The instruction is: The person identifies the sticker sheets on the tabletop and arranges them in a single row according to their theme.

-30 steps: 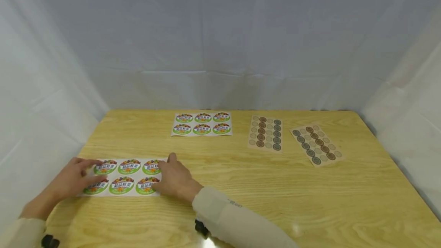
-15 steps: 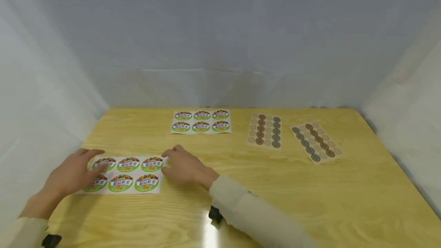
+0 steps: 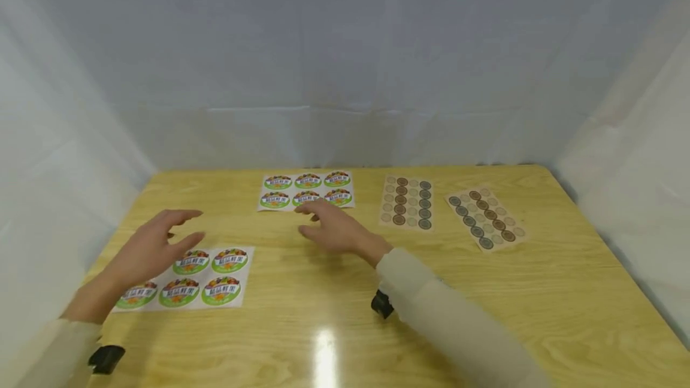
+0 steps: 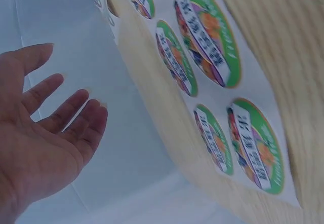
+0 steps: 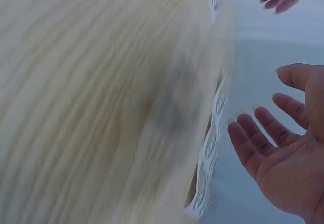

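A white sheet of round fruit stickers (image 3: 199, 283) lies flat at the table's left front. Over its upper left part hovers my left hand (image 3: 148, 250), fingers loosely extended and holding nothing; it hides one sticker in the head view. The left wrist view shows this hand (image 4: 50, 127) apart from the sheet. A second sheet of the same fruit stickers (image 3: 277, 190) lies at the back, its edges slightly lifted. My right hand (image 3: 336, 226) is in the air just in front of that sheet, covering part of its lower edge. Its fingers (image 5: 248, 138) are spread, with nothing in them.
To the right of the back sheet lies a tan sheet of small round brown and grey stickers (image 3: 406, 202). A similar tan sheet (image 3: 487, 218) lies tilted farther right. White curtains (image 3: 345, 136) enclose the wooden table (image 3: 431, 292) at the back and sides.
Both hands have left the front sticker sheet, which stays flat. My right hand has moved right and away toward the back sheet; my left has lifted and shifted right.
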